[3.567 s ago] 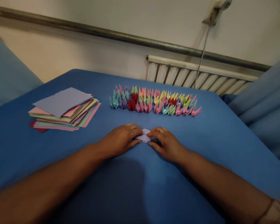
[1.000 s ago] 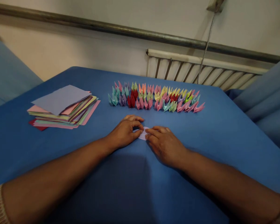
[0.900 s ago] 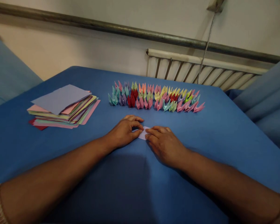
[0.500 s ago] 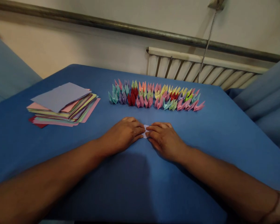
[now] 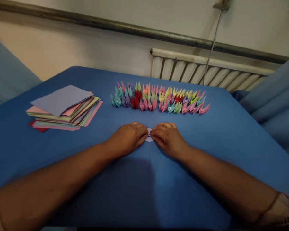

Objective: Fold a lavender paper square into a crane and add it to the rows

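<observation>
A small pale lilac piece of folded paper point(image 5: 149, 139) lies on the blue tabletop point(image 5: 144, 186) between my hands. My left hand point(image 5: 131, 136) pinches its left side, thumb and fingers together. From the right, my right hand point(image 5: 167, 138) grips the other side with bent fingers. Much of the paper is hidden under the fingertips; a raised fold shows in the gap between them. Beyond the hands stand rows of folded paper cranes point(image 5: 152, 104) in pink, red, yellow, green, teal and purple.
At the left is an uneven stack of coloured paper sheets point(image 5: 65, 107), a lilac one on top. Behind the table are a wall, a metal pipe point(image 5: 135, 29) and a white radiator point(image 5: 207, 65). Blue cloth point(image 5: 276, 106) hangs at the right.
My fingers have shifted on the lilac paper, and part of it is now lifted into a fold. The cranes and the sheet stack stay where they were.
</observation>
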`<state>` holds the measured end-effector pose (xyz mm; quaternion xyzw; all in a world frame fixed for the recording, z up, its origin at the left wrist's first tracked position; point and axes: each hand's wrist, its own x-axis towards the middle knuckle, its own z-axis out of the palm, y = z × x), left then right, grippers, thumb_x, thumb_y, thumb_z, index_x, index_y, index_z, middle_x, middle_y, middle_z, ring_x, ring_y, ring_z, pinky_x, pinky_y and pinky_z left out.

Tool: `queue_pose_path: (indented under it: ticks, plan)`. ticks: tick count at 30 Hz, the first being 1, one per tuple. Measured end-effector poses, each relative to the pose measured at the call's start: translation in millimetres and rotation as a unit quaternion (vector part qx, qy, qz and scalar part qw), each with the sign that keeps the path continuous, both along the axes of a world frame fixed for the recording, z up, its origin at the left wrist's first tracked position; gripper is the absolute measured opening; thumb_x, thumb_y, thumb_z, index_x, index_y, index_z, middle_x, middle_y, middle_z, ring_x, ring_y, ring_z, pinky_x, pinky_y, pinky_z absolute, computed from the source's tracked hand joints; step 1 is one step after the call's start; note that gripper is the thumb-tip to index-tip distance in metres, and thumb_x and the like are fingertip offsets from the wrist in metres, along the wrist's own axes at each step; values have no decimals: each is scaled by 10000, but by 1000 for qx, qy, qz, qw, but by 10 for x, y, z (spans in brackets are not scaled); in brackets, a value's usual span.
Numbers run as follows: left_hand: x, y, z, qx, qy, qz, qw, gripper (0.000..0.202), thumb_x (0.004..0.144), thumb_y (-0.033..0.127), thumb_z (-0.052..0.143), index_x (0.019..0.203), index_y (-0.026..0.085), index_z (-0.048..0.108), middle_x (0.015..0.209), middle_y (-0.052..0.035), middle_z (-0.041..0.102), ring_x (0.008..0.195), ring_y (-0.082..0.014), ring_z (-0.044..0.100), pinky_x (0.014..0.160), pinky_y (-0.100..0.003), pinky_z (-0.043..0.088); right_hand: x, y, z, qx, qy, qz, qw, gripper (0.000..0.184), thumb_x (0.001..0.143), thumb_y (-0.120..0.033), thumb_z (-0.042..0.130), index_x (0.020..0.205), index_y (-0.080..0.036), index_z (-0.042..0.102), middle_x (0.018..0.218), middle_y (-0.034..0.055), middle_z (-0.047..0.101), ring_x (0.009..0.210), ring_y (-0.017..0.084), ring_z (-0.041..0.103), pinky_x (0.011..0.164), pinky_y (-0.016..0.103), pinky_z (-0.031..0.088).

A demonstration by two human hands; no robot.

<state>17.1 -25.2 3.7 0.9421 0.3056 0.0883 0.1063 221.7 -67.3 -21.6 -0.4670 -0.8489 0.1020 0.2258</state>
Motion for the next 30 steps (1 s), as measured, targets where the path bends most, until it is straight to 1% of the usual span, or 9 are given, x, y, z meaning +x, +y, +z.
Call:
queue_pose_path:
  ticks: [3, 7, 9, 13, 16, 19, 22, 24, 30]
  plan:
    - [41, 0, -20, -21, -26, 39, 999, 214, 925, 273, 467, 898, 174, 654, 840, -46, 662, 806, -186, 598, 746, -302, 442, -17, 23, -9, -7, 17, -15, 1000, 166, 949, -254, 517, 967, -213, 677, 994, 39, 699, 990, 193, 552, 881, 361, 336]
    - [67, -1, -55, -68, -67, 83, 992, 188, 898, 270, 496, 980, 216, 656, 879, -14, 686, 784, -167, 615, 705, -279, 435, -38, 41, -15, -23, 33, -42, 998, 166, 948, -274, 517, 916, -213, 668, 911, 26, 689, 926, 188, 556, 848, 340, 353]
    - [74, 6, -72, -82, -72, 96, 989, 187, 891, 269, 494, 962, 223, 661, 857, -6, 687, 763, -162, 614, 687, -274, 431, -49, 59, -32, -29, 45, -54, 997, 163, 941, -276, 522, 894, -213, 664, 885, 23, 684, 908, 189, 559, 839, 335, 368]
    - [83, 32, -104, -88, -72, 127, 985, 200, 888, 294, 478, 903, 220, 664, 799, 0, 674, 703, -157, 595, 632, -271, 414, -70, 112, -77, -38, 76, -80, 993, 116, 907, -238, 550, 865, -207, 653, 873, 29, 676, 874, 190, 561, 803, 320, 405]
    - [81, 48, -113, -71, -62, 143, 985, 198, 875, 319, 492, 900, 220, 661, 807, -5, 671, 702, -164, 591, 636, -283, 417, -75, 131, -87, -39, 79, -101, 991, 87, 889, -222, 564, 875, -206, 648, 870, 34, 666, 871, 199, 551, 799, 327, 417]
    - [70, 57, -107, -52, -43, 152, 986, 188, 868, 319, 500, 914, 215, 649, 845, -15, 666, 732, -174, 594, 656, -292, 424, -67, 124, -76, -27, 69, -106, 992, 111, 888, -223, 571, 955, -213, 658, 925, 45, 658, 930, 212, 531, 836, 341, 415]
    - [53, 60, -93, -37, -28, 154, 987, 178, 868, 304, 502, 932, 211, 639, 873, -25, 649, 777, -186, 594, 683, -303, 433, -43, 116, -66, -19, 36, -113, 993, 115, 897, -236, 565, 936, -216, 671, 918, 55, 640, 945, 221, 510, 852, 347, 414]
    - [38, 60, -84, -31, -28, 145, 989, 167, 866, 284, 501, 934, 211, 636, 874, -28, 640, 805, -193, 592, 712, -312, 439, -23, 118, -61, -17, 11, -122, 992, 123, 903, -252, 559, 924, -212, 673, 912, 66, 631, 941, 229, 505, 855, 359, 415]
    - [-19, 90, -100, -41, -43, 113, 992, 163, 880, 242, 477, 920, 211, 632, 882, -27, 638, 818, -186, 594, 742, -313, 444, -15, 94, -26, 8, -45, -133, 990, 185, 916, -264, 540, 1038, -191, 659, 1017, 106, 624, 1004, 253, 500, 874, 394, 411]
